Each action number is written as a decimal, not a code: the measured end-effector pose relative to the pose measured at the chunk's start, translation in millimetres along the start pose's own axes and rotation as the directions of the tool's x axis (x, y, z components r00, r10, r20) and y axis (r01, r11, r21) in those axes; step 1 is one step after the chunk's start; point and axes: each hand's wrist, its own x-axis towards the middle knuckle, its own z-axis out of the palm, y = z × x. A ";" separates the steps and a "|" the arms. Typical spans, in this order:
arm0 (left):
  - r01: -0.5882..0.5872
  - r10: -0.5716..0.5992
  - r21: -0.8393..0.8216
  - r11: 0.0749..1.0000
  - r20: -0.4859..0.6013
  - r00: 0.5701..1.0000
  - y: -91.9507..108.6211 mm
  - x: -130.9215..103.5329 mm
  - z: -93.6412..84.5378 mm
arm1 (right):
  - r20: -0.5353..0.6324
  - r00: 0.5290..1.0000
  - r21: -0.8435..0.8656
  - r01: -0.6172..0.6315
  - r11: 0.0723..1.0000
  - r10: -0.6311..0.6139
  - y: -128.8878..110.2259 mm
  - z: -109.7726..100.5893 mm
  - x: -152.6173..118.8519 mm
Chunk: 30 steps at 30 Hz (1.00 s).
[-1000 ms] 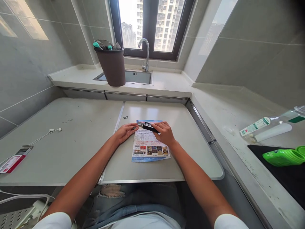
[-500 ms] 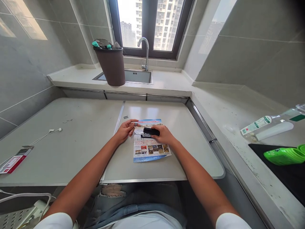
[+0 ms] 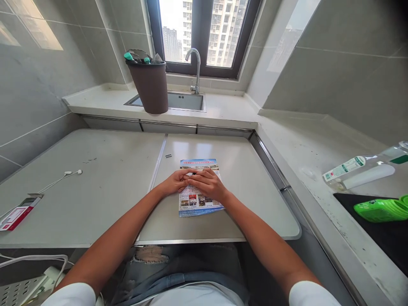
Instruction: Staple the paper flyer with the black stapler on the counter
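Almost wholly hidden by fingers: a black stapler (image 3: 193, 173), down to a dark sliver at the meeting of left hand (image 3: 174, 182) and right hand (image 3: 208, 185), above a printed leaflet (image 3: 199, 209). Impossible to tell whether lifted or resting on the paper, or gripped by which of the hands. Covered across the middle by the hands, too: much of that leaflet, with the remaining small print too fine to read; lying flat on the worktop (image 3: 255, 187), right of the metal seam (image 3: 159, 159) and set back from the front edge. Reaching in over the front edge from either side, with forearms slanting inward to a V; hands pressed together at the fingertips, right fingers stretched side by side over the left ones, undersides out of sight. Beyond the left hand, beside the seam and toward the back edge: metal staples (image 3: 168, 156), too small to count. At the far left, toward the front edge: a red-and-white box (image 3: 19, 212), cut off by the frame, with white earphones (image 3: 73, 172) behind.
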 end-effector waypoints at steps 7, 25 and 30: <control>0.018 -0.015 -0.049 0.999 0.066 0.998 2.7 -2.7 -7.2 | -0.082 0.996 0.032 0.021 0.999 -0.019 2.9 -2.0 1.0; 0.413 0.151 0.865 0.286 -0.466 0.872 -27.7 -6.3 -84.6 | -0.394 0.213 0.249 -0.912 0.327 0.894 125.8 -36.7 -88.0; 0.395 0.018 0.898 0.191 -0.406 0.914 -31.7 -4.1 -82.7 | -0.251 0.209 0.252 -0.929 0.272 0.945 134.1 -26.6 -98.3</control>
